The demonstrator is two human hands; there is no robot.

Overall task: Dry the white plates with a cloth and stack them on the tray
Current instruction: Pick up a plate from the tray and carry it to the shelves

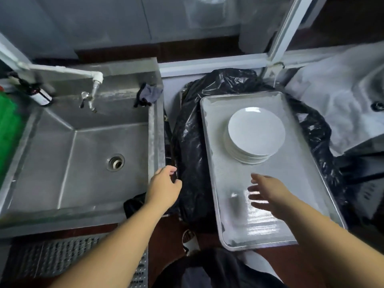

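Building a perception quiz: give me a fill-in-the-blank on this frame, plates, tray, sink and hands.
1. The stack of white plates stands on the ____.
2. The metal tray rests on a black ____ bag.
3. The right hand hovers over the tray with fingers ____.
4. The dark cloth hangs on the rim of the ____.

Missing words: tray; plastic; spread; sink

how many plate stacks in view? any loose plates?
1 stack, on the far half of the tray. No loose plates visible; sink holds none. Neither the left hand nor the right hand holds a plate.
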